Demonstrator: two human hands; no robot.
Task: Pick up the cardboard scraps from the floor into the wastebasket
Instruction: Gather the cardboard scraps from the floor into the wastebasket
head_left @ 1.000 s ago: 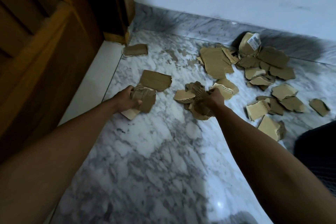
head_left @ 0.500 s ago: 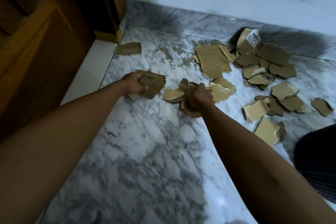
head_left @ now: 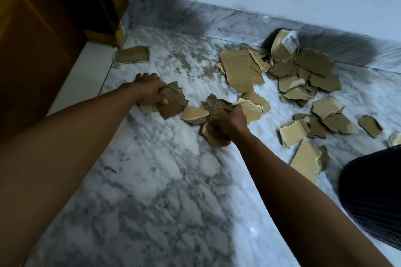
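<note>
1. Two hands, both full: left hand (head_left: 150, 91) clenched round a wad of scraps (head_left: 172, 104); right hand (head_left: 233, 120) gripping a second bundle (head_left: 217, 115), both low over the marble floor (head_left: 152, 180), mid-scene.
2. Many scraps remain: main heap (head_left: 303, 76) far right by the wall; a labelled piece (head_left: 286, 44) props against the skirting at its far edge; one stray (head_left: 132, 54) far left near the door frame (head_left: 104, 6).
3. Wastebasket (head_left: 375, 197), dark mesh, near right edge, only partly in view; nothing seen inside it.
4. Risk: the bundles are loose stacks of torn, uneven pieces. Outer ones could slip out on the carry to the basket, more so if either hand reaches for extra.
5. Risk: the stray lies apart from the rest and looks easy to miss.
6. Orientation: largest flat piece (head_left: 239, 71) lies long axis near-to-far, slightly canted; stray runs left-right. Held wads are crumpled, no clear axis.
</note>
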